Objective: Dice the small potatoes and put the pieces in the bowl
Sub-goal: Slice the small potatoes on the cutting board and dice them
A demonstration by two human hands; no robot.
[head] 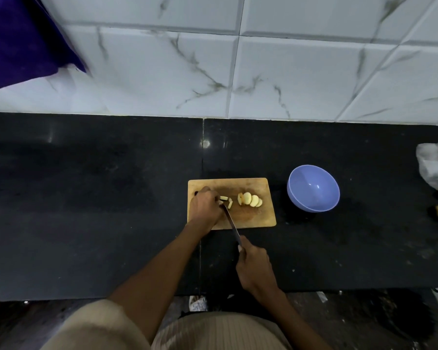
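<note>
On the wooden cutting board (258, 215), our left hand (204, 207) curls down over the potato strips (226, 201), pinning them. Our right hand (254, 265), at about five o'clock from it, grips the handle of the knife (231, 223), whose blade runs up toward the strips. At three o'clock lie the potato slices (250, 199), fanned. Further out at three o'clock, off the board on the black counter (86, 198), stands the blue bowl (313, 188).

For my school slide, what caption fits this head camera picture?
Left hand steadies potato pieces on the cutting board while the right hand cuts with a knife; bowl waits empty.
</note>
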